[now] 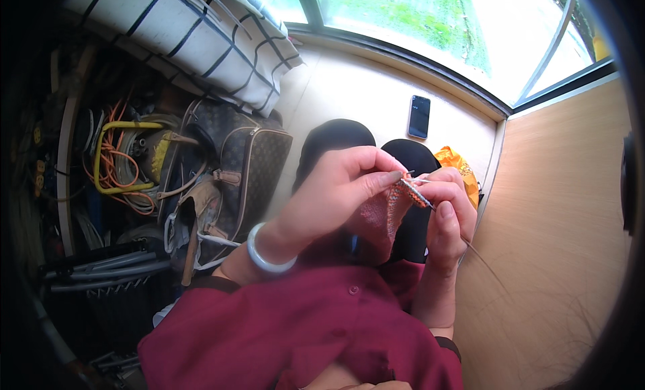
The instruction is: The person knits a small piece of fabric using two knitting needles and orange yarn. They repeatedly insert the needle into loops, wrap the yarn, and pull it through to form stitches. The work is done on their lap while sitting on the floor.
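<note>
Over my lap hangs a pink knitted piece (374,223) with a multicoloured band along one side. My left hand (340,188), a pale bangle (262,254) around its wrist, pinches the top corner of the knitting between thumb and fingers. Opposite it, my right hand (448,213) is closed around a thin knitting needle (486,269), whose long end slants out below the fingers to the right. Multicoloured stitches (417,196) sit along the needle between both hands. The fingers partly hide the tips and the yarn where they meet.
A smartphone (419,117) lies on the pale surface beyond my knees, near an orange bag (461,166). A wood panel (549,198) stands close on my right. To the left are a brown patterned bag (264,163), an orange cord on a yellow-framed reel (128,125) and a checked cloth (201,37).
</note>
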### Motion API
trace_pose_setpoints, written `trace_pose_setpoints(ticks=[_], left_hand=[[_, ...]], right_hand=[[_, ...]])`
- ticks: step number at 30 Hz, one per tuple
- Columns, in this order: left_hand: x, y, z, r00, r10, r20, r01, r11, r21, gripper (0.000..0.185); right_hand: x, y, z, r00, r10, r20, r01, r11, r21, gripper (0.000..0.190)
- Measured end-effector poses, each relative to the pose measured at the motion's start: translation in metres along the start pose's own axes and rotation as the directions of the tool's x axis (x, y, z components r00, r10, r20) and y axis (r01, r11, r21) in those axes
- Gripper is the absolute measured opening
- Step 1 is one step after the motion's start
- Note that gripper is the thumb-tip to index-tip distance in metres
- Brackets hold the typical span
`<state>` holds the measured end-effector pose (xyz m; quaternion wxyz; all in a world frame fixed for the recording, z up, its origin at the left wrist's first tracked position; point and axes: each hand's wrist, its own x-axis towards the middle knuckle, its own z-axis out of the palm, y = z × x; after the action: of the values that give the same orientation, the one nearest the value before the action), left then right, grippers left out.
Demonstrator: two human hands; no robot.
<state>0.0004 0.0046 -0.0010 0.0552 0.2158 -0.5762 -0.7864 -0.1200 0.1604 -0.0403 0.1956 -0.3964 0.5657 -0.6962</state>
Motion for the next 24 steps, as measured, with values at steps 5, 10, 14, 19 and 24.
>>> trace_pose_setpoints(ticks=[5,10,14,19,24], left_hand=[[0.001,-0.004,0.005,0.999,0.024,0.039,-0.026,0.997,0.069,0.014],[-0.001,-0.007,0.004,0.981,0.194,-0.027,-0.180,0.946,0.271,0.014],[0.000,-0.007,0.004,0.964,0.264,-0.038,-0.238,0.917,0.319,0.014],[0.007,-0.006,0.000,0.990,0.137,-0.014,-0.135,0.985,0.108,0.016],[0.007,-0.003,-0.001,0.998,0.067,0.002,-0.067,0.998,0.015,0.017]], right_hand=[[0.001,0.008,0.001,0.999,0.022,0.044,-0.025,0.997,0.077,0.033],[0.001,0.013,0.003,0.989,-0.144,-0.026,0.139,0.979,-0.150,0.024],[-0.001,0.012,0.006,0.982,-0.171,-0.083,0.141,0.947,-0.287,0.025],[-0.006,0.009,0.010,0.982,-0.136,-0.132,0.097,0.959,-0.266,0.039],[-0.009,0.009,0.009,0.980,-0.160,-0.117,0.128,0.961,-0.246,0.036]])
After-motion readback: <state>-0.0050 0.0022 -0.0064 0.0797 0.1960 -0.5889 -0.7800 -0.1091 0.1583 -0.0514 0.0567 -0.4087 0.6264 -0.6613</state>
